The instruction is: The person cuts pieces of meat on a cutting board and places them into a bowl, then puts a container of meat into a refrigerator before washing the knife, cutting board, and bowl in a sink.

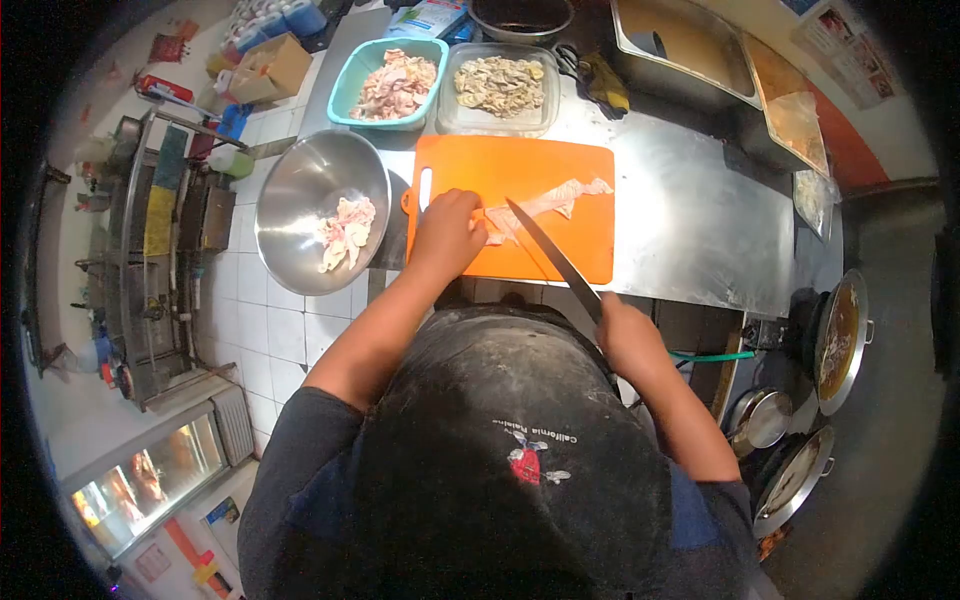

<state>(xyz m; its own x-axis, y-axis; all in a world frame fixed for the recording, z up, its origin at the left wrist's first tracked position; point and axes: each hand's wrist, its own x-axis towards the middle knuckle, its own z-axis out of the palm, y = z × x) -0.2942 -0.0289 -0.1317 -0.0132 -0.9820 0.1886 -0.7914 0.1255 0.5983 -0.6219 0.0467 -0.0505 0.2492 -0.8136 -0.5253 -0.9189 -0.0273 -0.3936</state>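
Observation:
On an orange cutting board lies a long strip of pale pink raw meat. My left hand is closed on the strip's left end, fingers bent down at the board. In my right hand is the handle of a long knife, its tip resting at or just above the strip's middle. Left of the board, a steel bowl holds some meat pieces. Behind the board stand a turquoise tub of meat pieces and a clear container of greyish pieces.
The steel table extends right of the board. Metal trays stand at the back right, with a dark and yellow cloth nearby. Large pans are at the far right. A dark round pan sits at the back.

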